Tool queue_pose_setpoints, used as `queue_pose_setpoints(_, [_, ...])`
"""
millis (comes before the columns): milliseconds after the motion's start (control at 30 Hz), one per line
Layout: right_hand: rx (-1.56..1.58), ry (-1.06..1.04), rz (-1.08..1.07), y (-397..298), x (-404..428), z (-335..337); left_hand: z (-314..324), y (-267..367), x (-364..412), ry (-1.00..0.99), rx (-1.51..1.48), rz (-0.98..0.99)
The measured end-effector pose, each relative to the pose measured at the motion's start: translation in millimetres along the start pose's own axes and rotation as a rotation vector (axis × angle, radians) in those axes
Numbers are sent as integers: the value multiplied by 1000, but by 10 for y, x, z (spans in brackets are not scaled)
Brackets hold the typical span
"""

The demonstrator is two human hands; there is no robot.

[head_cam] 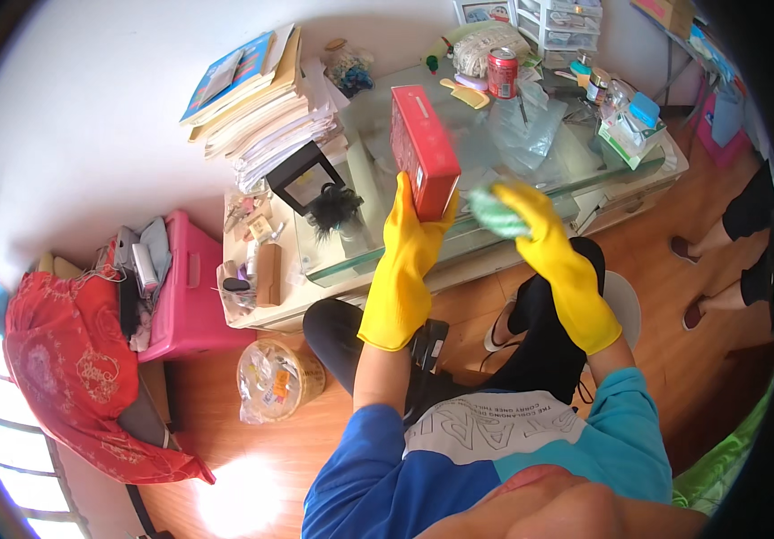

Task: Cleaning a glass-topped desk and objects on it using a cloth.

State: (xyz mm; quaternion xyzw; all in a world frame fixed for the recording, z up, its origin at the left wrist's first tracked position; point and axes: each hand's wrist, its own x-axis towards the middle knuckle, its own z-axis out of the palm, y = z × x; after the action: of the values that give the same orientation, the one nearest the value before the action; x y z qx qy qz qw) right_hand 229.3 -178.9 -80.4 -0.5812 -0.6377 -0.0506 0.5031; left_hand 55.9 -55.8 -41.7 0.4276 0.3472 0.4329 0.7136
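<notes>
My left hand [408,252], in a yellow rubber glove, grips the lower end of a red box [427,145] and holds it tilted above the glass-topped dresser [333,269]. To its right my right hand [548,236], in a matching glove, holds a green and white cloth or scrubbing pad [497,212], blurred. A narrow gap parts the pad from the box. Left of the box lie a black open frame-like box [306,176] and a black feathery item [334,209]. Beyond my right hand a crumpled clear plastic bag [528,135] rests on the glass.
Stacked papers and folders [259,108] lean at the back left. A red drink can [502,73], a yellow comb [466,93] and a tissue pack [633,128] stand or lie farther right. A pink storage bin [188,290] and a wastebasket [279,381] are left; another person's legs [730,236] are right.
</notes>
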Motion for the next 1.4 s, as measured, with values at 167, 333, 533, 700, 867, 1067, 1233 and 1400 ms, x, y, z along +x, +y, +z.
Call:
queue_pose_setpoints(167, [872, 128, 898, -93, 120, -318, -239, -216, 85, -108, -576, -247])
queue_pose_setpoints(333, [851, 299, 652, -434, 280, -290, -19, -187, -145, -87, 67, -49])
queue_pose_setpoints(533, [784, 276, 457, -368, 484, -197, 76, -183, -388, -224, 367, 120])
queue_pose_setpoints(700, [876, 184, 477, -430, 538, -321, -174, -398, -232, -300, 447, 254])
queue_pose_setpoints(867, [808, 297, 495, -265, 423, -194, -265, -575, -51, -271, 726, 542])
queue_pose_setpoints(1067, [669, 455, 275, -386, 403, -50, 154, -317, -460, -295, 1007, 618])
queue_pose_setpoints(1233, [561, 445, 201, -609, 365, 49, 222, -371, -460, -153, 1037, 675])
queue_pose_setpoints(1400, [673, 308, 328, -682, 354, -174, 168, -244, -466, -183, 977, 617])
